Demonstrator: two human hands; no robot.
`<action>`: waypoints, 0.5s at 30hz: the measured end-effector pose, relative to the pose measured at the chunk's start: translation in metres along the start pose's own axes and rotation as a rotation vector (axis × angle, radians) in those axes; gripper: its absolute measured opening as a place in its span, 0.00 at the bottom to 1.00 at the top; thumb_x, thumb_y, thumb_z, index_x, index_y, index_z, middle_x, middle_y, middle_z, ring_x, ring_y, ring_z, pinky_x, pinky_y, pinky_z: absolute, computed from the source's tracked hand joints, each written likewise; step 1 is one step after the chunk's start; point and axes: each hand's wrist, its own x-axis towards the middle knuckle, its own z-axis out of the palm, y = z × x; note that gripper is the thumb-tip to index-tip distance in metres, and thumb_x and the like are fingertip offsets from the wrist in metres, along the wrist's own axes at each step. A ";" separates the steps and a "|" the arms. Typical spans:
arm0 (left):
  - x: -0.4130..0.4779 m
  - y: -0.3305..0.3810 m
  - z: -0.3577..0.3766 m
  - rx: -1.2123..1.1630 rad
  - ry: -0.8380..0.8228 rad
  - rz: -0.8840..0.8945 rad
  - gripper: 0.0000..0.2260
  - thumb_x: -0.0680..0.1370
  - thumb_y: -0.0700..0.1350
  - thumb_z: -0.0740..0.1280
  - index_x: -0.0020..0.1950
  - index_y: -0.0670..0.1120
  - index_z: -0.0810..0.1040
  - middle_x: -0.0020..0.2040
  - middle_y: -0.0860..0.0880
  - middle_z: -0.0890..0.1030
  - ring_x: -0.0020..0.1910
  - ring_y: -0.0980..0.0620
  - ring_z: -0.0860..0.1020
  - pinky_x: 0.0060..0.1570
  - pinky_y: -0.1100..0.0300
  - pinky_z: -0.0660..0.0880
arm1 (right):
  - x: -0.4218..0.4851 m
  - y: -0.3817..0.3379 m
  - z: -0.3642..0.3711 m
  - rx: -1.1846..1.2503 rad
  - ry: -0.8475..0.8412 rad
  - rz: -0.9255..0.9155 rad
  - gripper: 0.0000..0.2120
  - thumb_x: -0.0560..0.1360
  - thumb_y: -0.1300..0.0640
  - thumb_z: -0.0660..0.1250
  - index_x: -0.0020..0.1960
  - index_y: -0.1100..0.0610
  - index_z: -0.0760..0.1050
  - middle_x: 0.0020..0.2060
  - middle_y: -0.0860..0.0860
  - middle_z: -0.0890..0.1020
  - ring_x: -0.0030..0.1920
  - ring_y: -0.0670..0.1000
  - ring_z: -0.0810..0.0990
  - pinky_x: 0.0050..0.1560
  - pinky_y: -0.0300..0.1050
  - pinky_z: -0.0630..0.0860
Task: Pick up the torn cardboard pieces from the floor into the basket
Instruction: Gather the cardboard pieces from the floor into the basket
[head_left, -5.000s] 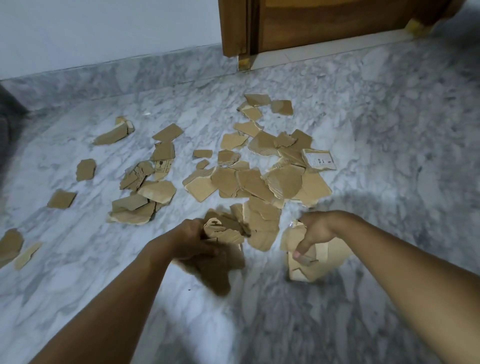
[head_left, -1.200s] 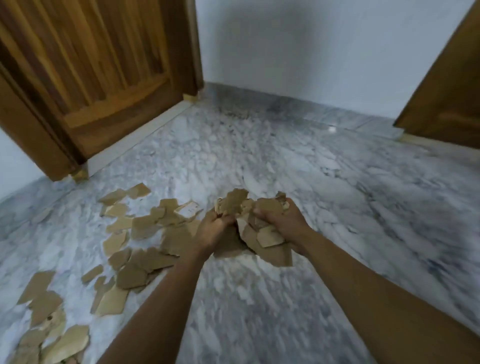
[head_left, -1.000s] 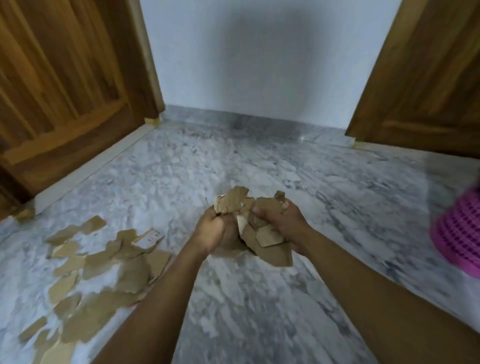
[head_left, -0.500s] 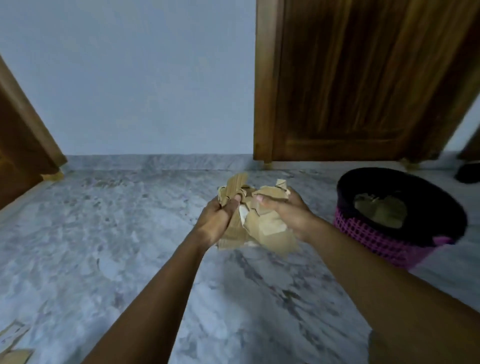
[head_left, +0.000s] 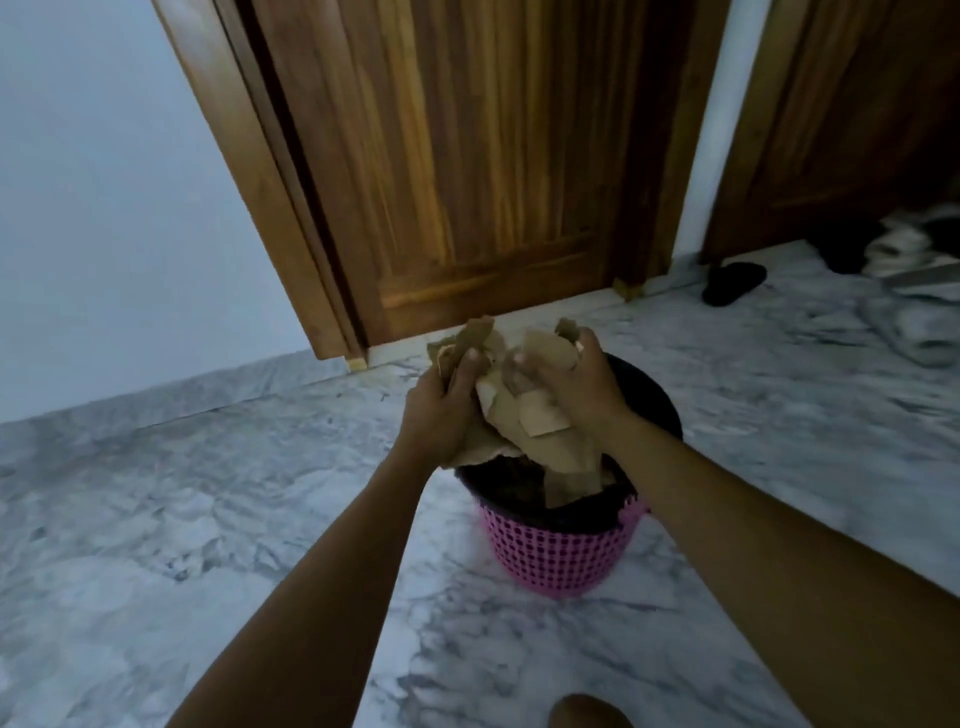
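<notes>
One pink mesh basket (head_left: 561, 556) is standing on the marble floor (head_left: 156, 519). Two hands are sharing one bundle of torn cardboard pieces (head_left: 535, 421) (piece count unreadable). The bundle is hanging over the basket's mouth, with its lowest scraps dipping below the rim. The left hand (head_left: 441, 410) and right hand (head_left: 579, 387) are curling their fingers around its sides, both forearms reaching forward and converging.
</notes>
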 end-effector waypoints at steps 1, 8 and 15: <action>0.008 -0.001 0.015 -0.003 -0.032 -0.020 0.20 0.81 0.62 0.58 0.60 0.50 0.79 0.51 0.51 0.79 0.50 0.52 0.76 0.47 0.61 0.70 | 0.008 0.011 -0.010 -0.013 0.037 0.012 0.32 0.75 0.51 0.75 0.72 0.54 0.63 0.60 0.49 0.75 0.55 0.48 0.77 0.43 0.31 0.75; 0.062 -0.043 0.090 0.160 -0.320 -0.231 0.30 0.79 0.68 0.52 0.71 0.50 0.73 0.69 0.45 0.75 0.67 0.41 0.73 0.62 0.54 0.68 | 0.058 0.088 -0.063 -0.247 0.084 0.255 0.31 0.77 0.49 0.68 0.74 0.55 0.58 0.60 0.52 0.75 0.60 0.56 0.76 0.54 0.48 0.77; 0.077 -0.082 0.088 0.530 -0.529 -0.217 0.26 0.80 0.62 0.60 0.72 0.49 0.73 0.67 0.44 0.77 0.65 0.42 0.75 0.60 0.56 0.70 | 0.068 0.104 -0.071 -0.692 -0.155 0.321 0.25 0.76 0.45 0.71 0.68 0.55 0.73 0.63 0.55 0.76 0.60 0.58 0.77 0.57 0.47 0.76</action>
